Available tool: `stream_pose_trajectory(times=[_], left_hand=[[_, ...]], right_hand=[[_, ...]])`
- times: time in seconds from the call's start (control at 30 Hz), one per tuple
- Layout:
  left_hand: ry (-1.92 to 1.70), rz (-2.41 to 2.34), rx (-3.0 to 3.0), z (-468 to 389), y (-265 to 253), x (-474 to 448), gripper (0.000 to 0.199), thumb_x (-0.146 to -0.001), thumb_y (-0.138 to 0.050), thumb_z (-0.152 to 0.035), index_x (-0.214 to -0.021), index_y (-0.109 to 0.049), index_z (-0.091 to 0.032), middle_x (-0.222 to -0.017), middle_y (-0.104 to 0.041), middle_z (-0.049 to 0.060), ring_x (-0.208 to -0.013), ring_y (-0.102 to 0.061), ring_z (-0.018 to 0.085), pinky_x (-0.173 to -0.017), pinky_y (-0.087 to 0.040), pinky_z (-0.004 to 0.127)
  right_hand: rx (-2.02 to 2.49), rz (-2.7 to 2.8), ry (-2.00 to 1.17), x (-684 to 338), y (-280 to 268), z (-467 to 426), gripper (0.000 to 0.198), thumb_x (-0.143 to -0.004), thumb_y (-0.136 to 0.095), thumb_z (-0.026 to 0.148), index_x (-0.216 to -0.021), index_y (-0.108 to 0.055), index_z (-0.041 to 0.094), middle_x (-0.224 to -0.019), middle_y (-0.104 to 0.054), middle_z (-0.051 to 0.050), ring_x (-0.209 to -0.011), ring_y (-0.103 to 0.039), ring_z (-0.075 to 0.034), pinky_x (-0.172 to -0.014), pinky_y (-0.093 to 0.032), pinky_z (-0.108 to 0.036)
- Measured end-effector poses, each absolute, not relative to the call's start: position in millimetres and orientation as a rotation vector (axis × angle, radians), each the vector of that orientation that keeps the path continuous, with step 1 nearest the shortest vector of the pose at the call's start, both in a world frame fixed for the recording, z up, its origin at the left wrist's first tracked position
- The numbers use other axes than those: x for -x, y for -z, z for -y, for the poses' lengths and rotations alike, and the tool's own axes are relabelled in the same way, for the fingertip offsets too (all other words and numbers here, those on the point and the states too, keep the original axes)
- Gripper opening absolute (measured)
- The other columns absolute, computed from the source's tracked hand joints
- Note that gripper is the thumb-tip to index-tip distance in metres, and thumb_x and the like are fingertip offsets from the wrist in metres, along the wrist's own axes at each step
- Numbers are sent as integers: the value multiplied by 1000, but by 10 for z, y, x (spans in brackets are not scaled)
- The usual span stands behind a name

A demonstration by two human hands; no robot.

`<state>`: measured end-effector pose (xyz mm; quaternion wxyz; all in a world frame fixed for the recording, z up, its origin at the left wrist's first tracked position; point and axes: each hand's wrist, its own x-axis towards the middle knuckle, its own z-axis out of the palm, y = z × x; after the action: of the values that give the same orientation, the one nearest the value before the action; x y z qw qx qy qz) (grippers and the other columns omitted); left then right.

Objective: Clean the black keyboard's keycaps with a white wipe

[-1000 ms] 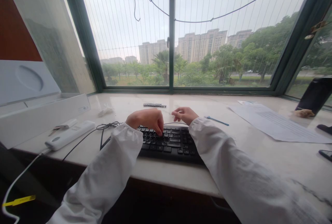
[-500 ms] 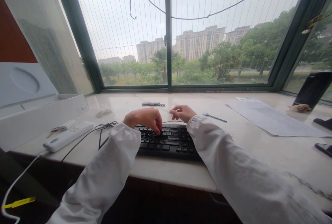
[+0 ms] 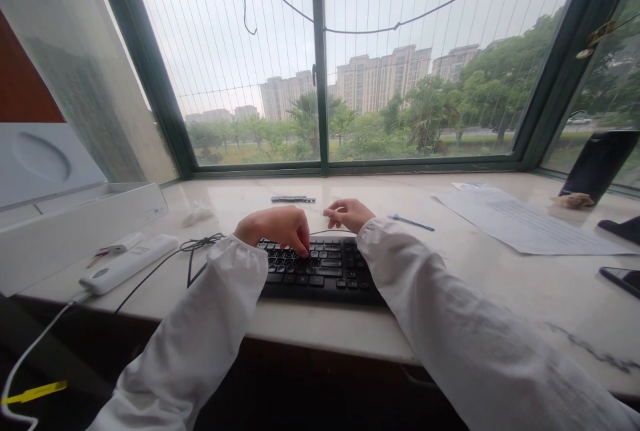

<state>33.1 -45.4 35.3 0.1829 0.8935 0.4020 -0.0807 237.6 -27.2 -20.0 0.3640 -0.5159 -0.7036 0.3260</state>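
Seemingly busy at single keys [image 3: 330, 263] of the black keyboard [image 3: 323, 290], near the close edge of the bench [image 3: 480, 278]. Reaching down onto it with left hand [image 3: 281, 225], fingers bunched; cannot tell whether gripping anything. Holding right hand [image 3: 351, 216] just beyond its far edge, half-curled, contents of grip unclear. Calls next for exact fingertip placing between neighbouring keys.

One left hand [image 3: 280, 226] and one right hand [image 3: 350, 215], two in all, and one computer keyboard [image 3: 325, 272] occupied the centre of the frame; one white power strip [image 3: 133, 263] and one yellow cable tag [image 3: 36, 392] appeared at left, one blue stick [image 3: 414, 222] and one large printed sheet [image 3: 530, 224] at right.
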Motion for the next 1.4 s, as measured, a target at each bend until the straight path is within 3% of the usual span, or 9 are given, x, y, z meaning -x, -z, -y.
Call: stream_pose_trajectory(times=[0.33, 0.57, 0.77, 0.93, 1.1, 1.4], left_hand=[[230, -1185, -2499, 447, -330, -343, 24, -65, -75, -42, -79, -77, -23, -65, -70, -1, -49, -55, 10, -52, -39, 23], [135, -1215, -2555, 351, -256, -322, 31, -56, -80, -44, -79, -76, -25, -72, -71, -2, -66, -58, 12, -60, -38, 22], [197, -1263, -2417, 208, -190, -290, 40, -50, -80, -48, -73, -65, -19, -57, -53, -7, -54, -47, 10, -52, -28, 23], [273, -1184, -2318, 66, -118, -276, 44, -49, -79, -50, -61, -51, -18, -49, -40, -8, -50, -34, 9, -51, -21, 25], [310, -1171, -2374, 16, -88, -273, 46, -50, -77, -52, -58, -47, -18, -48, -35, -9, -50, -28, 8, -52, -19, 25], [386, -1132, -2507, 77, -109, -380, 38, -52, -78, -48, -60, -55, -17, -52, -47, -8, -56, -41, 10, -57, -28, 24]], right_hand=[[1321, 1821, -852, -2362, 209, 275, 20, -80, -66, 35, -84, -69, 15, -71, -73, -5, -60, -62, -11, -63, -47, -23], [1311, 2021, -711, -2320, 232, 335, 25, -79, -65, 41, -85, -71, 18, -63, -70, -1, -58, -59, -11, -58, -42, -22], [1320, 2293, -560, -2113, 286, 436, 27, -70, -71, 44, -85, -76, 21, -66, -66, 1, -58, -55, -10, -51, -34, -21], [1387, 2315, -616, -2026, 345, 431, 21, -69, -72, 40, -82, -77, 24, -71, -68, 1, -61, -57, -11, -53, -36, -22], [1411, 2274, -682, -2012, 373, 404, 18, -68, -74, 37, -77, -76, 22, -67, -68, 1, -63, -58, -12, -54, -38, -22], [1486, 2396, -552, -1916, 345, 485, 10, -71, -68, 28, -64, -69, 22, -63, -62, 1, -65, -56, -14, -55, -35, -23]])
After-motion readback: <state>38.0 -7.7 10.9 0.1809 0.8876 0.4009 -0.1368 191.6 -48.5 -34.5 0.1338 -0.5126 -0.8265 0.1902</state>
